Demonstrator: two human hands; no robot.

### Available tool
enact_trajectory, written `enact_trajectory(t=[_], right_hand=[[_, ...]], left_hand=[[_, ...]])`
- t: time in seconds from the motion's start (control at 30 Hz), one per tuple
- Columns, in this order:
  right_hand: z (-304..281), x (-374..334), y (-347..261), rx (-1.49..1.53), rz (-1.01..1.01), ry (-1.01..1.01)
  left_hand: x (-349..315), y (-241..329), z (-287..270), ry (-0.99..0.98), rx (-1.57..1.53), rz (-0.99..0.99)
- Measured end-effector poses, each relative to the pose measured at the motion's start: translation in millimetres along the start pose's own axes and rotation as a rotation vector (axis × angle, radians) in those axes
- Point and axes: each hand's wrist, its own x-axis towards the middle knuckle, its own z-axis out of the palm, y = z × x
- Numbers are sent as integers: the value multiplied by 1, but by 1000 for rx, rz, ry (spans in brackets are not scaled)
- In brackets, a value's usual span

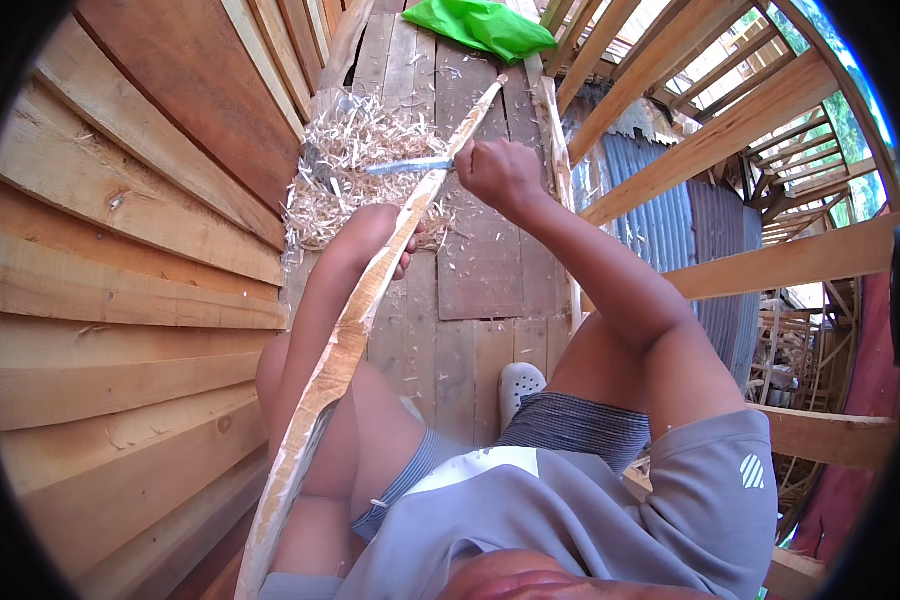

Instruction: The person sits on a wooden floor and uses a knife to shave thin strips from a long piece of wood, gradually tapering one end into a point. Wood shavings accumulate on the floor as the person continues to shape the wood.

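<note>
A long, pale, partly shaved wooden pole point(344, 345) slants from the lower left, past my body, to a narrow tip over the floor ahead. My left hand point(382, 232) is closed around it from beneath, partly hidden by the wood. My right hand point(500, 176) grips a knife point(410, 165) by its handle, which the fist covers. The blade points left and lies across the pole, a little farther out than my left hand. Curled wood shavings point(345, 150) are heaped on the floorboards under the blade.
A plank wall point(130, 290) rises close on the left. On the right runs a wooden railing point(770, 268), with corrugated metal sheets point(660, 215) beyond it. A bright green bag point(485, 28) lies at the far end of the plank floor point(480, 280).
</note>
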Motion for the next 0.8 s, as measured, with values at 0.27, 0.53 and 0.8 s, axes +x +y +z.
enact_trajectory(t=[0.27, 0.53, 0.8], right_hand=[[-41, -16, -5, 50, 0, -119], [-12, -23, -1, 131, 42, -94], [8, -3, 26, -94, -97, 210]], left_hand=[[-15, -6, -4, 11, 30, 19], [-8, -1, 8, 4, 37, -17], [-5, -5, 11, 13, 86, 55]])
